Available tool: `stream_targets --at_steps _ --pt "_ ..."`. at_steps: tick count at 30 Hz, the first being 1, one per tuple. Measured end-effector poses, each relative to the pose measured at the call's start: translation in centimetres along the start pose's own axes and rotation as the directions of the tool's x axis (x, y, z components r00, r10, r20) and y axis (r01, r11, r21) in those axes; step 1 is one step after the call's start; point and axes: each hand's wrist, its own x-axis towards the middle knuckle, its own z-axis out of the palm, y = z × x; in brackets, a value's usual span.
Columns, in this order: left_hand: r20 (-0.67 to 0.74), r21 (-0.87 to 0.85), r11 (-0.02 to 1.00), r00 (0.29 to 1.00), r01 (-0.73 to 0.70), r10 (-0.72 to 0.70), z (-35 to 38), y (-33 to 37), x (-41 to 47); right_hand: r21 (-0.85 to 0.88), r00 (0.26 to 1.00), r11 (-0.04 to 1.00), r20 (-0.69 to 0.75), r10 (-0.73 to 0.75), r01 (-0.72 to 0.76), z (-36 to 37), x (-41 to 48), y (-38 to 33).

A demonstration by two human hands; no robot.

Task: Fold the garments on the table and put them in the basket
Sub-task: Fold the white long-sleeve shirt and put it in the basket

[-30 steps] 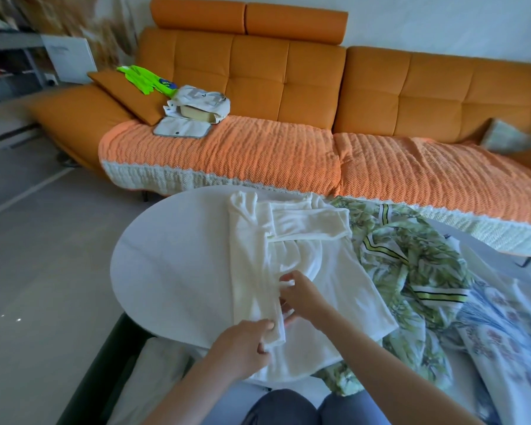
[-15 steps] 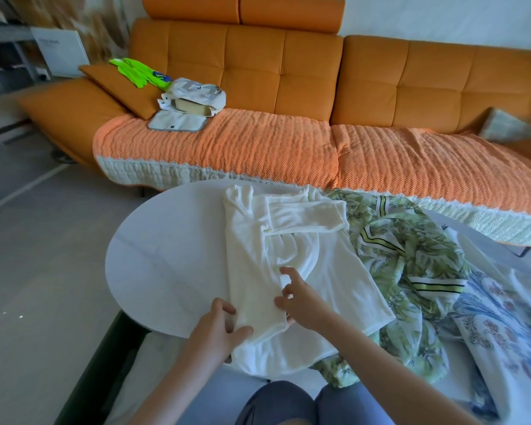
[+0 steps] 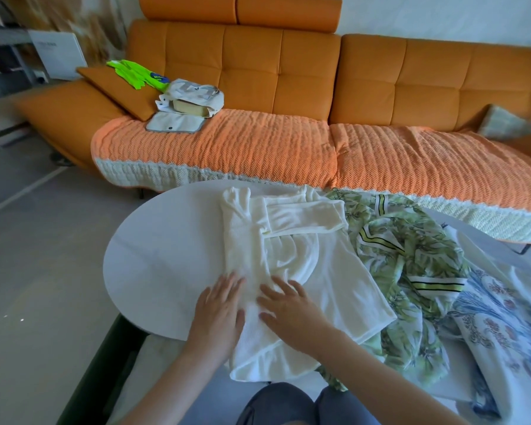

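Observation:
A white knit top (image 3: 298, 256) lies partly folded on the white round table (image 3: 160, 259), its left side and a sleeve turned inward. My left hand (image 3: 219, 308) lies flat on the folded left strip near the hem, fingers straight. My right hand (image 3: 288, 311) presses flat on the cloth just beside it. A green leaf-print garment (image 3: 408, 271) lies crumpled to the right of the white top, and a blue floral garment (image 3: 503, 326) lies further right. The dark rim of a basket (image 3: 105, 363) shows under the table's near left edge.
An orange sofa (image 3: 288, 87) with a textured orange cover runs behind the table. On its left end sit an orange cushion, green gloves (image 3: 132, 73) and a pale bag (image 3: 190, 99). Grey floor (image 3: 37, 256) lies open to the left. My knees are at the bottom edge.
Both hands were pinching and turning the white top's left edge inward. They have let go and now lie flat on the fold, side by side near the hem.

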Motion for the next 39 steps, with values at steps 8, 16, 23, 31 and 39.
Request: stream_targets --at_steps 8,16,23,31,39 --pt "-0.029 -0.106 0.994 0.999 0.009 -0.013 -2.5 -0.5 7.8 0.664 0.952 0.723 -0.053 0.301 -0.192 -2.4 1.6 4.0" --pt "0.394 -0.011 1.000 0.919 -0.006 0.010 0.9 4.1 17.9 0.738 0.571 0.257 0.205 0.795 -0.624 -4.7 5.3 18.9" --pt "0.457 0.081 0.997 0.889 -0.003 -0.034 6.8 3.5 17.9 0.695 0.471 0.110 0.354 0.808 -0.710 -3.2 8.7 22.6" --pt "0.579 0.032 0.999 0.815 -0.004 -0.015 5.5 2.8 19.3 0.666 0.588 0.427 0.022 0.808 -0.611 -2.7 10.5 21.4" --pt "0.288 -0.792 0.497 0.934 0.355 -0.210 2.8 1.2 21.5 0.391 0.838 0.818 -0.174 0.517 -0.423 -4.4 13.8 15.8"
